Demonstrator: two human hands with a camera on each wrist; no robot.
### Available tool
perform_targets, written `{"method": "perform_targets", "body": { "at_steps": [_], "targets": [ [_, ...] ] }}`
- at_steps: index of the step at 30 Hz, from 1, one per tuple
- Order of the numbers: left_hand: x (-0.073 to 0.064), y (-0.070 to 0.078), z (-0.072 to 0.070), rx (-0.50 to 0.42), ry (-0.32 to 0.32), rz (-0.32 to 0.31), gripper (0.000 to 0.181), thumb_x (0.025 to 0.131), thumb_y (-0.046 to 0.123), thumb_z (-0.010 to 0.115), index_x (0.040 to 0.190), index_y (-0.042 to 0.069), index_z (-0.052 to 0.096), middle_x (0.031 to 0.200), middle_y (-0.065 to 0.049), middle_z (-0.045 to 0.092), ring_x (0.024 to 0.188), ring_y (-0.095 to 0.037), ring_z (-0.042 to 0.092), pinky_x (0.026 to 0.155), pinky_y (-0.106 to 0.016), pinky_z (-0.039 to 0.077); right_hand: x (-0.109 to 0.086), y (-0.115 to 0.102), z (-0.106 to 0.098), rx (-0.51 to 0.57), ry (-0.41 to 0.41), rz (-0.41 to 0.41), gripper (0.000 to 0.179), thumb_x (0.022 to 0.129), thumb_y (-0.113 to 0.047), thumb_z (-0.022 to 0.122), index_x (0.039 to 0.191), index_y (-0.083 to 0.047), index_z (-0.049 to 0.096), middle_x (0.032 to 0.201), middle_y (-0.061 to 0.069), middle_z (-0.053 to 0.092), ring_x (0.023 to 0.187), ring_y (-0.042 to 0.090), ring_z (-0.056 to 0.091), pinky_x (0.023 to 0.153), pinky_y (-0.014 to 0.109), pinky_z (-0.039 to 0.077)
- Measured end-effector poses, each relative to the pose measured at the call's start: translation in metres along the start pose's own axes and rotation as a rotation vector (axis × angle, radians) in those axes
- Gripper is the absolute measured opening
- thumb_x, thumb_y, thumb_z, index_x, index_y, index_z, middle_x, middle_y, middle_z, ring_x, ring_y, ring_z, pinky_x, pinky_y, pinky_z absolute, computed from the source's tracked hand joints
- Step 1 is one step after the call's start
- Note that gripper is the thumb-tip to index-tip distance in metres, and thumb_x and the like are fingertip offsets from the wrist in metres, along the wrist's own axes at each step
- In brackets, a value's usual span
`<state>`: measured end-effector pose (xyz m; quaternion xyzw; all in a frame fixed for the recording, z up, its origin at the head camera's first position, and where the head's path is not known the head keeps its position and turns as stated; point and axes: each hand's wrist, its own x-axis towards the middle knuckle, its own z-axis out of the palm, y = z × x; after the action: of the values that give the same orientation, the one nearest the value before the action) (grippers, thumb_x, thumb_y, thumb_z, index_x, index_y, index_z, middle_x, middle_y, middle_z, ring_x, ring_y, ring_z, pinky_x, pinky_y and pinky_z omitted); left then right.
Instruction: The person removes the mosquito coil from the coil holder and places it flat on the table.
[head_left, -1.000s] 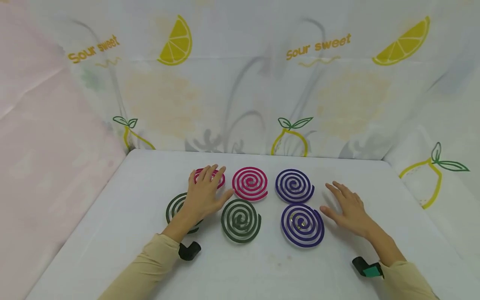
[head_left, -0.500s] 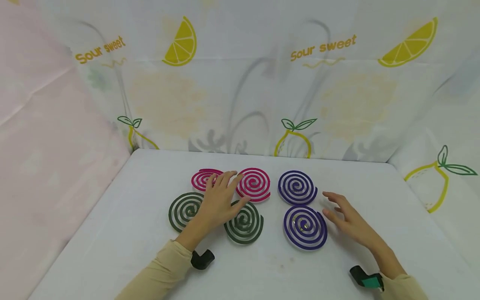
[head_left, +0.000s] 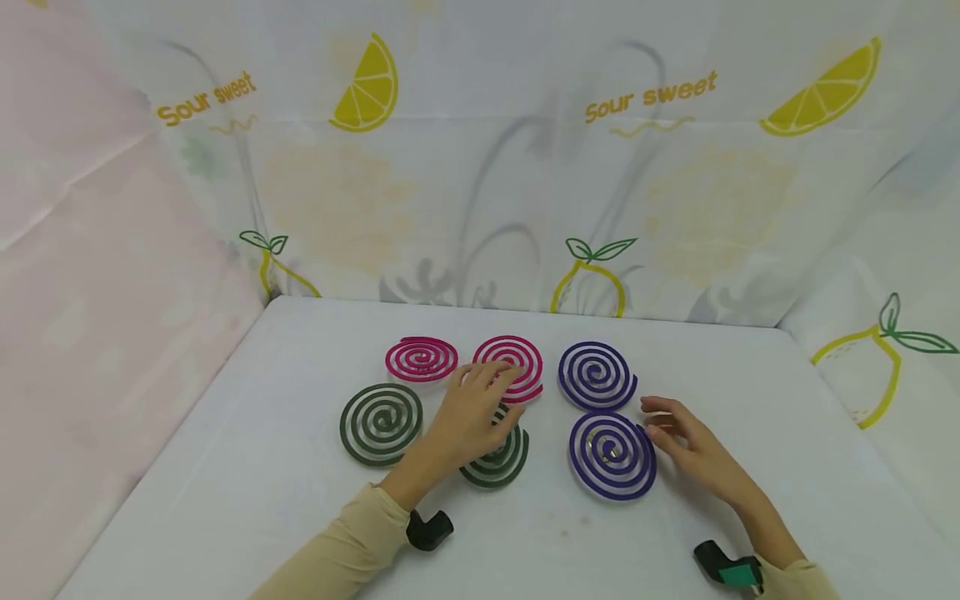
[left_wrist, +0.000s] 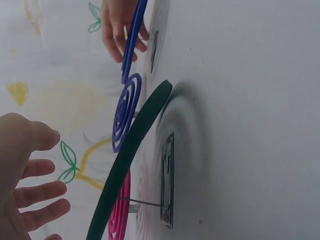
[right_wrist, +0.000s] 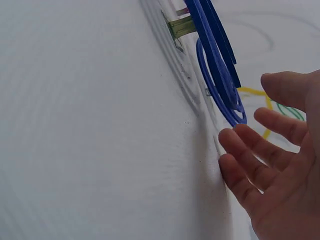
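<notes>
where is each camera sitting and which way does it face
Head: worn on the head, looking forward and down at pink coils, green coils and purple coils; the left hand, right hand and sleeves show.
Left wrist: on that wrist, looking low across the white tabletop; the left hand shows, the right hand beyond.
Right wrist: on that wrist, looking low past the purple coils; only the right hand shows.
Both wrist views share the right hand and purple coils.

This looks like a cloth-screened booth, in what building cannot be told: behind the white table [head_left: 600, 558] hangs a lemon-printed cloth [head_left: 480, 192] lettered "Sour sweet", with pinkish cloth [head_left: 112, 308] to the table's left and whitish cloth [head_left: 885, 242] to its right.
</notes>
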<state>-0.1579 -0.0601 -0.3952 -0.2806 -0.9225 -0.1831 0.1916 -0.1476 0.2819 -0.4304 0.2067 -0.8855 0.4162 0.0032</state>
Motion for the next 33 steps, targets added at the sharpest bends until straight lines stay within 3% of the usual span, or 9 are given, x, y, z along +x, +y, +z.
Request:
{"method": "perform_targets", "body": {
  "at_steps": [6, 16, 22, 24, 30, 33],
  "targets": [
    [0.004, 0.011, 0.015, -0.097, -0.007, 0.071, 0.038, 0.089, 0.028, 0.062, 0.125, 0.015, 0.057, 0.12, 0.001, 0.059, 0.116, -0.016, 0.053, 0.1, -0.041, 0.041, 0.0, 0.004, 0.0, 0.094, -0.051, -0.017, 0.038, 0.098, -0.009, 0.049, 0.135, 0.0, 0.043, 0.119, 0.019, 0.057, 0.101, -0.004, 0.056, 0.084, 0.012, 0.046],
    [0.006, 0.026, 0.03, -0.215, -0.172, 0.104, 0.039, 0.091, 0.029, 0.059, 0.128, 0.016, 0.055, 0.122, 0.001, 0.06, 0.115, -0.015, 0.056, 0.098, -0.038, 0.045, 0.004, 0.014, 0.0, 0.121, -0.127, -0.005, 0.036, 0.098, -0.009, 0.049, 0.132, 0.0, 0.045, 0.115, 0.017, 0.056, 0.098, -0.004, 0.056, 0.083, 0.012, 0.046],
    [0.009, 0.03, 0.034, -0.292, -0.218, 0.135, 0.04, 0.092, 0.027, 0.059, 0.13, 0.014, 0.054, 0.119, -0.001, 0.06, 0.11, -0.014, 0.058, 0.094, -0.029, 0.048, 0.006, 0.019, -0.001, 0.12, -0.118, 0.001, 0.035, 0.097, -0.008, 0.049, 0.131, 0.001, 0.046, 0.111, 0.013, 0.057, 0.094, -0.003, 0.056, 0.08, 0.013, 0.047],
    [0.008, 0.03, 0.032, -0.285, -0.228, 0.131, 0.04, 0.092, 0.027, 0.058, 0.13, 0.014, 0.053, 0.12, -0.001, 0.06, 0.11, -0.014, 0.058, 0.095, -0.029, 0.048, 0.006, 0.018, 0.001, 0.123, -0.12, -0.005, 0.035, 0.097, -0.006, 0.05, 0.13, 0.002, 0.046, 0.11, 0.012, 0.057, 0.093, -0.003, 0.056, 0.079, 0.014, 0.047],
    [0.003, 0.029, 0.022, -0.204, -0.252, 0.027, 0.043, 0.091, 0.029, 0.06, 0.132, 0.016, 0.052, 0.123, 0.001, 0.057, 0.112, -0.014, 0.057, 0.095, -0.031, 0.049, 0.006, 0.007, 0.007, 0.152, -0.191, 0.018, 0.038, 0.097, -0.012, 0.05, 0.134, -0.004, 0.045, 0.122, 0.015, 0.055, 0.102, -0.004, 0.053, 0.085, 0.014, 0.045],
    [0.006, 0.035, 0.024, -0.18, -0.251, 0.036, 0.047, 0.091, 0.03, 0.06, 0.134, 0.014, 0.05, 0.122, -0.001, 0.057, 0.113, -0.014, 0.056, 0.095, -0.03, 0.049, 0.001, 0.006, 0.001, 0.139, -0.204, 0.051, 0.04, 0.097, -0.016, 0.051, 0.136, -0.008, 0.044, 0.128, 0.014, 0.054, 0.107, -0.006, 0.051, 0.089, 0.012, 0.043]
  ]
}}
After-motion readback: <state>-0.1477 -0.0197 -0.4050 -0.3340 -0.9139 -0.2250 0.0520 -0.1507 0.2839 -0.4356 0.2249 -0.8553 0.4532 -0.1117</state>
